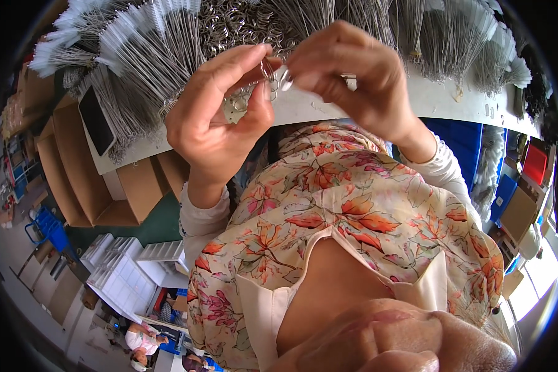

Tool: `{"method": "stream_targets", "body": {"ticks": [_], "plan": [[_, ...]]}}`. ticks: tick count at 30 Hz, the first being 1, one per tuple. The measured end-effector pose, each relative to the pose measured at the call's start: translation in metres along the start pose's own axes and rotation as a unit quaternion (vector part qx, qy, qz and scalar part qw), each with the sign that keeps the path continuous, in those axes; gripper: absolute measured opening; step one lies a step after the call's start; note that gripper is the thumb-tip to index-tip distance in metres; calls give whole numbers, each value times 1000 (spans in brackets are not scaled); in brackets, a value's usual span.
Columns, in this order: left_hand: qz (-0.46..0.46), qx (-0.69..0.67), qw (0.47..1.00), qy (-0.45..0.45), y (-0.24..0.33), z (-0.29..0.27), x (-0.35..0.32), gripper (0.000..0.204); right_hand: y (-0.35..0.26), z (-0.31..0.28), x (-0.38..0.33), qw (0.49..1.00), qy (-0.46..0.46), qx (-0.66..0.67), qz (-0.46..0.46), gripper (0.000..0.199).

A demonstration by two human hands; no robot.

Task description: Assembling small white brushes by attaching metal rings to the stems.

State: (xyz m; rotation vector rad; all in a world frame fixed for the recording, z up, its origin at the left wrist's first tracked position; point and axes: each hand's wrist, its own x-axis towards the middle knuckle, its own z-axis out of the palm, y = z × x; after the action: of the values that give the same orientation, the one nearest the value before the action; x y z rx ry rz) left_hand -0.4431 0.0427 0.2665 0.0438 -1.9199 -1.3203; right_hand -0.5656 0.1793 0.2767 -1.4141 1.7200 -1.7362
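My left hand [220,115] is raised over the table's near edge, its thumb and forefinger pinched on a metal ring [268,69]. Another small ring shows just below, close to the thumb tip. Close on the right, my right hand [363,80] has its fingers bent and drawn together, slightly smeared by motion. A small shiny piece [286,80] sits at its fingertips; whether it is held there or belongs to the rings, I cannot tell. Behind both hands lies a heap of loose metal rings [229,25].
Bundles of thin wire brushes with white bristles [149,56] cover the white table [316,111] on both sides. A dark-screened phone [97,119] rests at the left edge. Below stand cardboard boxes [87,167], a blue crate [46,229] and white trays [121,273]. People work farther off.
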Motion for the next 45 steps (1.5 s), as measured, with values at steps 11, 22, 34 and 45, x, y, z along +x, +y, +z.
{"method": "stream_targets", "body": {"ticks": [11,22,34,45], "plan": [[106,126,986,25,-17,1,7,28,11,3,15,892,-75,347,279,19],[39,74,994,-65,-1,-10,5,28,16,-5,13,864,-162,318,354,16],[-22,29,999,-12,-13,-10,1,27,12,8,14,933,-72,230,266,12],[-91,24,992,-80,-28,-29,-6,26,60,32,-16,980,4,-188,-58,6]]}}
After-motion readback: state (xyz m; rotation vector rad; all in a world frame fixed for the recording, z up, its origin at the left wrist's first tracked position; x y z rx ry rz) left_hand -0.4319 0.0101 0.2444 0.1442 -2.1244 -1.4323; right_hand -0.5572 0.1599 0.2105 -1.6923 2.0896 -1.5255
